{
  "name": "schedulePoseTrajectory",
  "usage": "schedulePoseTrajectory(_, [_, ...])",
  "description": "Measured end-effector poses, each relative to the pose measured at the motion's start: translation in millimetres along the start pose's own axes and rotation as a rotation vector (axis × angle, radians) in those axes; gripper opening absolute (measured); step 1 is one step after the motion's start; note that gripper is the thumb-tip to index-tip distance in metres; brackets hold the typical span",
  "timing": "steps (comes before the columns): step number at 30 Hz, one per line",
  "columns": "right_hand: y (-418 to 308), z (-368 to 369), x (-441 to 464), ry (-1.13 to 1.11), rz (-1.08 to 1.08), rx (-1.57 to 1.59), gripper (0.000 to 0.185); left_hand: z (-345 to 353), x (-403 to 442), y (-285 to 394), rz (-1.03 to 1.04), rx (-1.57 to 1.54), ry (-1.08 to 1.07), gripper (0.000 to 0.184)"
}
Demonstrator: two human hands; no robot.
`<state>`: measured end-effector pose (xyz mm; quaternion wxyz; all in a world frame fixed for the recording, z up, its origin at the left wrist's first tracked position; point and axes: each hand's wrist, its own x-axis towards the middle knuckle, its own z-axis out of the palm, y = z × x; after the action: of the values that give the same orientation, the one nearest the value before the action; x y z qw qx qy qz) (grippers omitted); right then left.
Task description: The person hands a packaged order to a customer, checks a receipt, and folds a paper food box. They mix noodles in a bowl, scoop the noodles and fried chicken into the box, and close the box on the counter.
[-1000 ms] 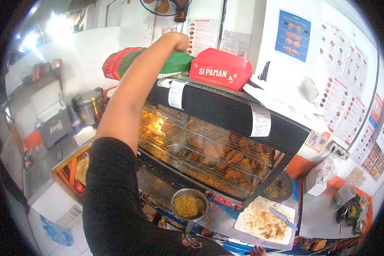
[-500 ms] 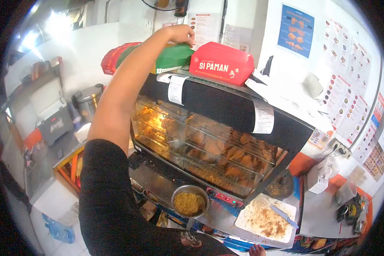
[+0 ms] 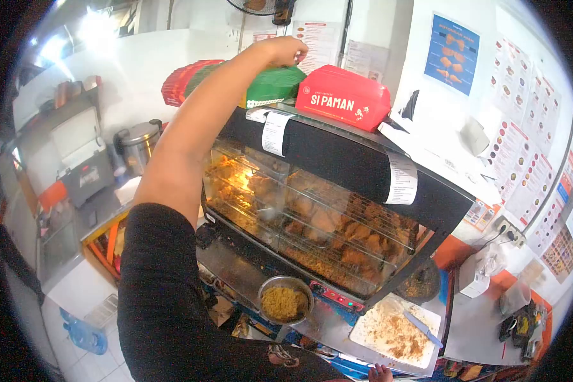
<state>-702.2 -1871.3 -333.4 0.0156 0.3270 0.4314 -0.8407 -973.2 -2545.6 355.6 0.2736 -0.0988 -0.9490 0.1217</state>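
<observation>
My left hand reaches up over the green folded food boxes stacked on top of the glass food warmer. Its fingers are curled closed at the back of that stack; what they pinch, if anything, is hidden. Directly to the right stands a red stack of "SI PAMAN" boxes. More red boxes show left of my forearm. My right hand is low at the bottom edge, its visible fingers apart and holding nothing, near a white tray with crumbs and a knife.
The glass warmer holds fried pieces on racks. In front stands a metal bowl of yellowish crumbs. A dark mortar-like bowl is at its right. A large pot and a blue water jug are on the left.
The whole view has shifted slightly, with the scene sliding right. My left hand stays by the green boxes, its fingertips a little higher against them. My right hand has barely moved.
</observation>
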Motion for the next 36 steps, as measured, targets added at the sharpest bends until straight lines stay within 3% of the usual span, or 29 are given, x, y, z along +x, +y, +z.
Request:
schedulePoseTrajectory(6, [10, -35, 11, -0.059, 0.000, 0.014, 0.035, 21, 16, -2, -0.004, 0.088, -0.109, 0.025])
schedulePoseTrajectory(12, [23, -65, 32, -0.096, 0.049, 0.026, 0.033, 21, 29, 10, 0.224, 0.171, 0.082, 0.023])
schedulePoseTrajectory(15, [22, -71, 37, -0.163, 0.128, 0.036, 0.036, 14, 40, 38, 0.149, 0.377, 0.002, 0.023])
schedulePoseTrajectory(19, [24, -65, 35, -0.076, 0.133, -0.011, 0.037, 7, 44, 36, 0.145, 0.589, -0.018, 0.018])
schedulePoseTrajectory(22, [18, -39, 8, 0.079, 0.112, 0.022, 0.032, -8, 26, 49, 0.040, 0.466, -0.023, 0.017])
schedulePoseTrajectory(26, [29, -57, 21, 0.066, 0.164, 0.109, 0.030, 0, 23, 34, 0.067, 0.506, 0.062, 0.016])
schedulePoseTrajectory(29, [32, -62, 22, 0.059, 0.143, 0.108, 0.031, -13, 4, 48, 0.020, 0.527, -0.009, 0.014])
schedulePoseTrajectory(32, [35, -65, 26, 0.027, 0.126, 0.109, 0.032, 3, 21, 33, 0.298, 0.575, -0.091, 0.012])
schedulePoseTrajectory(35, [38, -71, 36, 0.022, 0.164, 0.086, 0.034, 21, 43, 6, 0.505, 0.705, 0.023, 0.009])
schedulePoseTrajectory(36, [36, -64, 38, 0.037, 0.147, 0.046, 0.035, 15, 36, 10, 0.450, 0.707, 0.009, 0.009])
